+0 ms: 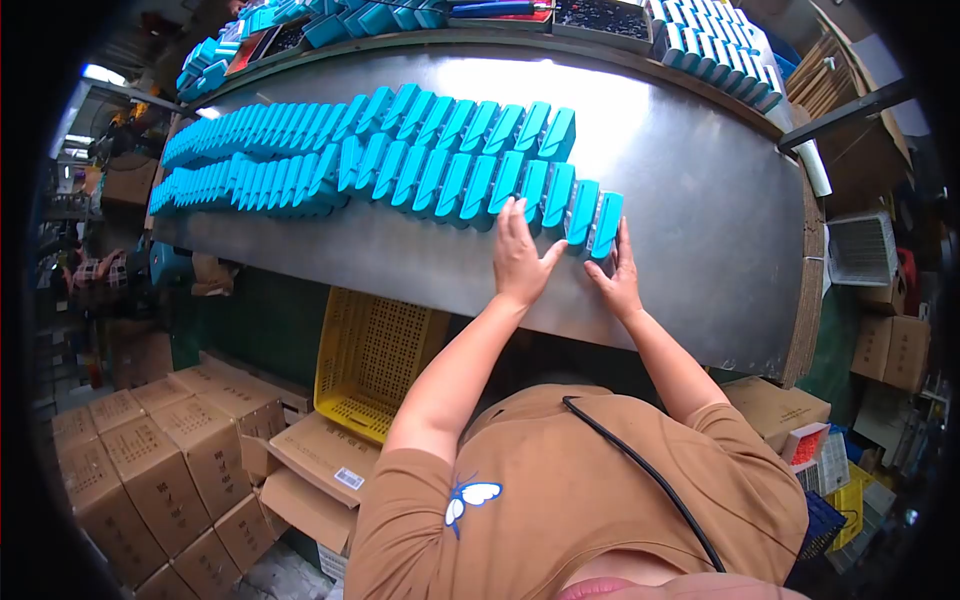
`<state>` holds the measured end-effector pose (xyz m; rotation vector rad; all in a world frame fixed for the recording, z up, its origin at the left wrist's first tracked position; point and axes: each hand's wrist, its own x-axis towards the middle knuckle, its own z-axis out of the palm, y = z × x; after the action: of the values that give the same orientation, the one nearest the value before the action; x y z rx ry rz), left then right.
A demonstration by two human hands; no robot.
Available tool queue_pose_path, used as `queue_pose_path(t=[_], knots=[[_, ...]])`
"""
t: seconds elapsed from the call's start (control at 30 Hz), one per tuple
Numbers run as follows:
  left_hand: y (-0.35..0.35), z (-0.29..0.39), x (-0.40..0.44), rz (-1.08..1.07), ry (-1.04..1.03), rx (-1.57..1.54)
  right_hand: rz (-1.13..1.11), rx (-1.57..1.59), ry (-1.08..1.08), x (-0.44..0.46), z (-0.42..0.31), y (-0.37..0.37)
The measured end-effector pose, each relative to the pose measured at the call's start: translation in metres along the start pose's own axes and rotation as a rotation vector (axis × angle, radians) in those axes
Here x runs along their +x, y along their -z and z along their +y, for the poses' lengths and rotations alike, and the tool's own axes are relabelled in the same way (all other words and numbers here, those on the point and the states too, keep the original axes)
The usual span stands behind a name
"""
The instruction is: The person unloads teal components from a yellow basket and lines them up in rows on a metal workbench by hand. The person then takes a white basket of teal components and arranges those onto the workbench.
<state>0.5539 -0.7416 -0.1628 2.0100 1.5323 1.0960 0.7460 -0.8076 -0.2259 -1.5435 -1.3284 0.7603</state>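
Observation:
Two long rows of teal plastic pieces, narrow box-like blocks with slanted tops, run across the metal table. They stand side by side in a back row (485,126) and a front row (453,185). My left hand (522,262) lies against the near side of the front row, its fingers stretched out and its thumb apart. At the right end of that row, my right hand (618,283) touches the last teal block (606,226). Its fingers extend along the block's right side, with the thumb at the near end. Neither hand visibly grips a piece.
The metal table (700,215) has a raised shelf behind it, carrying teal pieces, dark trays (603,22) and a stack of white-and-teal blocks (715,45). Below stand a yellow crate (372,350) and several cardboard boxes (150,450). A dark bar (845,112) crosses the right corner.

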Motion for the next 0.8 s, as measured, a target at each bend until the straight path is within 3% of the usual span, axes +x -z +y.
queue_pose_path(t=[0.03,0.07,0.1,0.13,0.23,0.43,0.5,0.63,0.8], knots=[[0.015,-0.002,-0.006,0.001,0.03,-0.127,0.02,-0.001,-0.023,-0.001,0.005,0.003],[0.035,-0.001,-0.013,-0.15,0.278,-0.291,0.033,-0.002,-0.049,-0.004,0.006,0.004],[0.052,0.003,-0.021,-0.089,0.396,-0.504,0.041,-0.007,-0.076,-0.008,0.006,0.003],[0.069,0.004,-0.032,-0.077,0.474,-0.591,0.201,-0.155,0.063,-0.011,-0.001,0.004],[0.122,0.03,-0.053,-0.017,0.613,-0.897,0.17,-0.188,0.208,-0.012,-0.074,0.014],[0.168,0.066,-0.089,0.184,0.646,-1.09,-1.014,0.93,-0.127,-0.014,-0.202,-0.029],[0.179,0.071,-0.101,0.276,0.617,-1.076,-1.097,0.93,-0.015,-0.026,-0.218,-0.05],[0.198,0.078,-0.128,0.391,0.6,-1.064,-1.159,1.059,-0.194,-0.056,-0.237,-0.075],[0.212,0.08,-0.157,0.42,0.606,-1.132,-1.177,0.99,-0.172,-0.084,-0.248,-0.091]])
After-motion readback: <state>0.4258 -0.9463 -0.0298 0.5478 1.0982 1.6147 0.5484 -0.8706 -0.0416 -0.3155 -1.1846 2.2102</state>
